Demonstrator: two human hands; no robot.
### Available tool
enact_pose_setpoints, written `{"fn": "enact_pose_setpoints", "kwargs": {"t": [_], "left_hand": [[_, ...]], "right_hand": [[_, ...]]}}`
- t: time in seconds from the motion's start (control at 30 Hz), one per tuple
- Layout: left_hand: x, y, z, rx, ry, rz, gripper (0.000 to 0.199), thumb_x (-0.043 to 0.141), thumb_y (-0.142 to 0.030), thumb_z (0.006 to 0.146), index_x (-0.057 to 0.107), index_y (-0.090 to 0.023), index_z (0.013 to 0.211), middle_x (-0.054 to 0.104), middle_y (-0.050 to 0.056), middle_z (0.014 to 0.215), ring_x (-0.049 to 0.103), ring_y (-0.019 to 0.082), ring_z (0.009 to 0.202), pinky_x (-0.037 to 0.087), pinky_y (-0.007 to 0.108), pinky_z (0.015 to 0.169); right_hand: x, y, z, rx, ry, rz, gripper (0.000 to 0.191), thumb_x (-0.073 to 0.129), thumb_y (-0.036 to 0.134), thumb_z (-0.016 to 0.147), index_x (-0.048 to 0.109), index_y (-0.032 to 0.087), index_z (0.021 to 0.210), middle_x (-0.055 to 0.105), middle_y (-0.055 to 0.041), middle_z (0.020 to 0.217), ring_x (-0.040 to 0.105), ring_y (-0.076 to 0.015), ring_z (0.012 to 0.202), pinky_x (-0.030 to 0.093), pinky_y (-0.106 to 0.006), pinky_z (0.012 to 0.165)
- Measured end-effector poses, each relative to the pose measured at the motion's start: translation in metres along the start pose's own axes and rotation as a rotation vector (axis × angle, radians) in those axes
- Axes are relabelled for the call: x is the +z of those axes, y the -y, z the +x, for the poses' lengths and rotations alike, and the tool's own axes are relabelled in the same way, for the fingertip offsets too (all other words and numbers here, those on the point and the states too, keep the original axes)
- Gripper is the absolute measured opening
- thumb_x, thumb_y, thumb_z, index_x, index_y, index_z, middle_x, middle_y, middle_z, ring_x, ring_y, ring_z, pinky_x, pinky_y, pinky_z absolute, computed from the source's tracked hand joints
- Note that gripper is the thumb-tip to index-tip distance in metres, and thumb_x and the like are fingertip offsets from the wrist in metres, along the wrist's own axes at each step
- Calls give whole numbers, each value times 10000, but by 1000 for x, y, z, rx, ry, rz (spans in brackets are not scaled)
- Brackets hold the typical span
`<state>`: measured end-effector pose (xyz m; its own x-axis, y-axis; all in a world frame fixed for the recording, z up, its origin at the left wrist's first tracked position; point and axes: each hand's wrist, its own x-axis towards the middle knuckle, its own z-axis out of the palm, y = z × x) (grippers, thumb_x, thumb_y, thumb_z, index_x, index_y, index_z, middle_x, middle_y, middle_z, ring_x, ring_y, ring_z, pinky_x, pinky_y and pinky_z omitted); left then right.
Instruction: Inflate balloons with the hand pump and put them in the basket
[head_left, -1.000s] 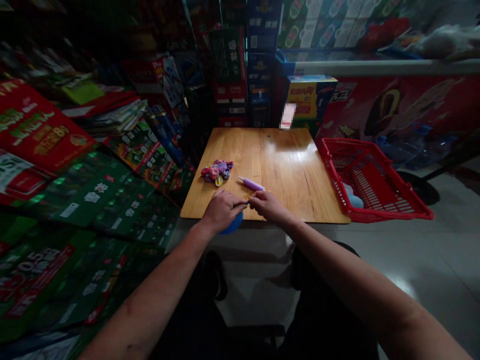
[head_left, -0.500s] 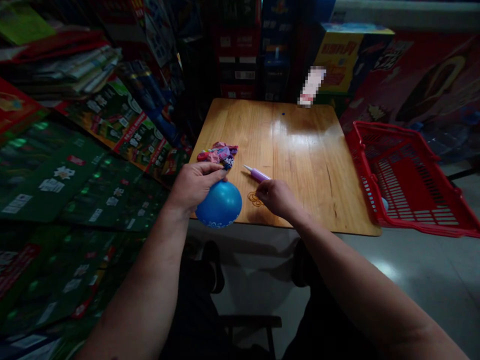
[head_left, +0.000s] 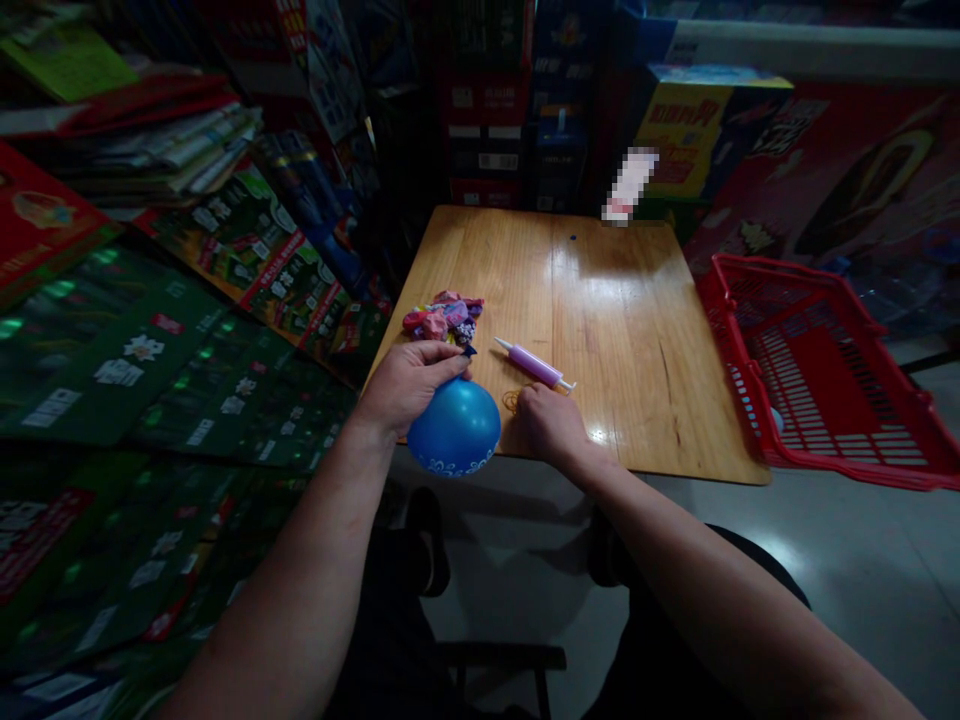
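In a dim room crowded with stacked cartons, a dark stool [head_left: 517, 657] stood nearest, on the tiled floor [head_left: 517, 590] below the near edge of a wooden table [head_left: 615, 330]. At that edge was the blue balloon [head_left: 455, 425], inflated, its round body overlapping the edge in view and its mouth pointing toward the far side. The left hand [head_left: 405, 385] had thumb and fingers pinched together on the neck; a steady squeeze close to the body seemed the best guard against leaking air, leaving the lip clear. The right hand [head_left: 551, 420] was lowered at the tabletop, just beside a few rubber bands [head_left: 511, 401]. Its fingers curled out of sight, so whether they had closed on a band could not be told; lifting a single one free of the tangle looked wisest. Beyond lay a purple pump [head_left: 534, 366], then a heap of limp balloons [head_left: 442, 318]. A red basket [head_left: 832, 370] stood to the right, and a yellow-and-blue box [head_left: 679, 135] past the far edge.
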<state>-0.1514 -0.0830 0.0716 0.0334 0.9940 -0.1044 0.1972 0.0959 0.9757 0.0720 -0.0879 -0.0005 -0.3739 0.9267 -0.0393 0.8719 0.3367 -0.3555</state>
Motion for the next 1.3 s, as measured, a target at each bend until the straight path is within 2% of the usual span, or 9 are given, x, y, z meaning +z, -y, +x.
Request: {"fn": "enact_pose_setpoints", "kwargs": {"t": [0.1, 0.27, 0.4, 0.6, 0.8, 0.9, 1.03, 1.17, 1.3], "left_hand": [[9, 2, -1, -20, 76, -23, 246, 724, -425, 822, 756, -188, 883, 752, 51, 841, 669, 179, 740, 530, 315, 711], [17, 0, -1, -47, 138, -82, 242, 728, -413, 823, 746, -185, 902, 754, 53, 848, 672, 180, 741, 528, 312, 691], [14, -4, 1, -57, 112, -86, 232, 746, -404, 804, 742, -186, 882, 753, 50, 845, 674, 182, 747, 533, 319, 715], [11, -4, 1, -60, 101, -77, 208, 749, -388, 794, 739, -185, 838, 745, 47, 832, 667, 175, 738, 529, 314, 722], [16, 2, 2, -50, 126, -63, 250, 748, -426, 793, 750, -189, 874, 751, 49, 829, 679, 188, 751, 535, 330, 728], [17, 3, 3, -42, 142, -52, 246, 739, -424, 802, 749, -188, 871, 751, 49, 830, 680, 188, 753, 534, 325, 720], [15, 1, 1, -49, 145, -50, 237, 737, -418, 806, 744, -189, 863, 750, 45, 821, 675, 183, 736, 529, 314, 694], [15, 1, 0, -70, 150, -56, 240, 737, -411, 800, 739, -184, 878, 753, 52, 827, 680, 190, 738, 534, 323, 688], [23, -2, -4, -93, 177, -118, 216, 747, -380, 791, 745, -181, 874, 758, 60, 864, 680, 185, 753, 537, 321, 699]], "right_hand": [[-15, -7, 6, 100, -101, 127, 207, 503, 217, 946, 654, 150, 821, 684, -162, 867, 590, -223, 720, 374, -339, 624], [-38, -26, 10, 235, -137, 488, 291, 519, 343, 950, 656, 165, 764, 634, -68, 674, 544, -162, 592, 337, -300, 545], [-35, -30, 3, 162, -165, 425, 152, 636, 286, 870, 730, 174, 827, 700, -72, 745, 592, -171, 641, 390, -305, 609], [-15, -26, -3, 57, -125, 219, 211, 588, 261, 899, 736, 191, 766, 718, -98, 801, 605, -199, 700, 379, -315, 645], [-2, -23, 2, 83, -81, 126, 176, 603, 253, 887, 733, 194, 784, 710, -117, 838, 600, -221, 711, 368, -320, 639], [0, -20, 4, 97, -86, 142, 161, 605, 226, 872, 708, 180, 758, 704, -141, 847, 593, -228, 695, 365, -330, 627], [-3, -22, 8, 135, -103, 188, 188, 581, 216, 879, 679, 178, 723, 684, -129, 757, 576, -210, 655, 359, -322, 608], [-14, -27, 11, 209, -156, 291, 142, 607, 217, 859, 694, 169, 758, 690, -111, 736, 579, -187, 645, 377, -310, 611], [-29, -23, 10, 262, -170, 476, 157, 622, 256, 839, 666, 169, 716, 657, -70, 664, 556, -163, 601, 365, -298, 567]]}}
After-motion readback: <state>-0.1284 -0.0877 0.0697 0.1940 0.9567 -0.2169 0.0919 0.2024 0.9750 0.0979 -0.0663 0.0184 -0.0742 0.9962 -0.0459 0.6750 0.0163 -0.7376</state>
